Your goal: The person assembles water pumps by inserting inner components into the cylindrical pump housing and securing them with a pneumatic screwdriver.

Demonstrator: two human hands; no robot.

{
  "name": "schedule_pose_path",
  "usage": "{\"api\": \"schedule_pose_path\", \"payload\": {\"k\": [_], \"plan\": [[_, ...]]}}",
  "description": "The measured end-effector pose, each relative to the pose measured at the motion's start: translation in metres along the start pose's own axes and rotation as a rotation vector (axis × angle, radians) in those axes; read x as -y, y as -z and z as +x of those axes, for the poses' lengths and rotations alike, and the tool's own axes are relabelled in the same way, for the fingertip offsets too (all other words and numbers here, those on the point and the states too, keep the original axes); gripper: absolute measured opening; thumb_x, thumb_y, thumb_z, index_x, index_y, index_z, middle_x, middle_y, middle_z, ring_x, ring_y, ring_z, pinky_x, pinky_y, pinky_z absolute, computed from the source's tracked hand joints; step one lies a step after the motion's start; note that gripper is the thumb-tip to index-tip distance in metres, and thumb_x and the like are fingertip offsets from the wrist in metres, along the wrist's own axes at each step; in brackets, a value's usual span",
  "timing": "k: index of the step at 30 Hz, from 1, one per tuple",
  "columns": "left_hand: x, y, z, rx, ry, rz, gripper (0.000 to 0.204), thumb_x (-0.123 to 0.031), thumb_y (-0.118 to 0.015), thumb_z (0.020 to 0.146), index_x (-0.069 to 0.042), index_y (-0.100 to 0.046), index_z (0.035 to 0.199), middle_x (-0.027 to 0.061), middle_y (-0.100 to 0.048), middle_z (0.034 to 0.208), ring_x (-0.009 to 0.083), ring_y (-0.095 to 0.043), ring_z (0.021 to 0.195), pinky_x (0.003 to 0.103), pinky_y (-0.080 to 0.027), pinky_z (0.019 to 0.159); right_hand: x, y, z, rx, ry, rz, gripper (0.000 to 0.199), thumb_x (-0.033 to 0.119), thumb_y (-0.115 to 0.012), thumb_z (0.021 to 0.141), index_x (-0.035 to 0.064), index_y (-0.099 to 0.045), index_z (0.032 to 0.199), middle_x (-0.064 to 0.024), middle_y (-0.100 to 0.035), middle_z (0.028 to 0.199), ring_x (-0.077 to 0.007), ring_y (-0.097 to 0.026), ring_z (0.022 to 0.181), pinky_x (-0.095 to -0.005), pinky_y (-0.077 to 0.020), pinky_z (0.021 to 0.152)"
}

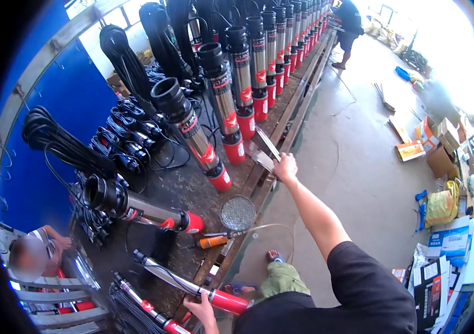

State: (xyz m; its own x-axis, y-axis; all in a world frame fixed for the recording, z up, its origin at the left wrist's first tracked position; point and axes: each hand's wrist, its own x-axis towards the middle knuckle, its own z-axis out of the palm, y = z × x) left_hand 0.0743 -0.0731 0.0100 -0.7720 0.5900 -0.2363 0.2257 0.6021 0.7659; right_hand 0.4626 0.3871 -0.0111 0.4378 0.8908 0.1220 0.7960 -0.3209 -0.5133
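Two hands work at a long dark bench [184, 189] that runs away from the lower edge. Nearest, the left hand [200, 308] is closed around the red end of a slim steel pump [192, 288] that lies flat along the bench's near edge, its black tip pointing left. Just beyond it, an orange tool [213, 241] lies beside a round grey mesh disc [238, 213] near the bench's front rail. Further on, the right hand [285, 167] reaches out at full arm's length and grips the lower end of a flat metal strip [264, 149], fingers curled over it at the bench edge. Behind the strip, many steel pumps with red bases [223, 111] stand in a leaning row, black collars uppermost, with coils of black cable [64, 146] hung against the blue wall [75, 94] on the left. At far left, a seated person [36, 250] is partly in view. Far off, another person [348, 25] stands at the bench's far end, and cardboard boxes [440, 147] sit on the concrete floor [359, 167] to the right.
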Motion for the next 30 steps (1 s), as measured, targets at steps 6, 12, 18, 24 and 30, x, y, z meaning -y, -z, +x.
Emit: {"api": "schedule_pose_path", "payload": {"k": [6, 12, 18, 24, 30], "plan": [[0.018, 0.032, -0.028, -0.115, 0.075, 0.041, 0.058, -0.019, -0.076, 0.087, 0.005, -0.039, 0.125, 0.0161, -0.053, 0.099, 0.0250, -0.056, 0.088, 0.038, -0.049, 0.079, -0.013, -0.011, 0.054, 0.200, 0.068, -0.041, 0.037, 0.043, -0.080, 0.078, 0.0077, -0.078, 0.090, -0.0165, -0.071, 0.098, -0.0329, -0.069, 0.098, -0.0432, -0.0561, 0.084], [0.009, 0.037, -0.026, -0.129, 0.013, 0.081, 0.049, -0.014, -0.074, 0.087, 0.003, -0.044, 0.121, 0.0139, -0.055, 0.100, 0.0237, -0.056, 0.089, 0.036, -0.049, 0.079, -0.009, 0.004, 0.071, 0.260, 0.216, -0.133, 0.034, 0.038, -0.078, 0.076, 0.0041, -0.077, 0.082, -0.0197, -0.072, 0.082, -0.0363, -0.072, 0.079, -0.0438, -0.0589, 0.074], [-0.092, 0.029, -0.037, -0.229, -0.314, 0.145, 0.039, -0.007, -0.069, 0.089, 0.001, -0.050, 0.122, 0.0129, -0.057, 0.105, 0.0226, -0.059, 0.095, 0.032, -0.052, 0.078, -0.006, 0.053, 0.025, 0.591, -0.026, 0.465, 0.034, 0.034, -0.074, 0.081, 0.0011, -0.074, 0.072, -0.0112, -0.071, 0.070, -0.0202, -0.070, 0.065, -0.0348, -0.0562, 0.060], [-0.202, 0.002, -0.050, 0.388, -0.439, -0.190, 0.043, -0.011, -0.077, 0.084, 0.000, -0.061, 0.122, 0.0094, -0.063, 0.114, 0.0171, -0.063, 0.095, 0.030, -0.053, 0.082, 0.061, 0.117, -0.203, 0.957, -0.312, 1.372, 0.016, 0.012, -0.066, 0.093, 0.0001, -0.066, 0.104, -0.0041, -0.068, 0.082, -0.0119, -0.063, 0.067, -0.0246, -0.0511, 0.061], [-0.224, -0.018, -0.035, 0.302, -0.297, -0.643, 0.023, -0.002, -0.070, 0.091, 0.002, -0.066, 0.113, 0.0063, -0.070, 0.104, 0.0126, -0.065, 0.095, 0.027, -0.052, 0.086, 0.134, 0.154, -0.342, 1.358, -0.602, 1.534, 0.014, 0.011, -0.066, 0.095, 0.0021, -0.066, 0.106, -0.0014, -0.067, 0.084, -0.0091, -0.062, 0.072, -0.0222, -0.0491, 0.062]]}}
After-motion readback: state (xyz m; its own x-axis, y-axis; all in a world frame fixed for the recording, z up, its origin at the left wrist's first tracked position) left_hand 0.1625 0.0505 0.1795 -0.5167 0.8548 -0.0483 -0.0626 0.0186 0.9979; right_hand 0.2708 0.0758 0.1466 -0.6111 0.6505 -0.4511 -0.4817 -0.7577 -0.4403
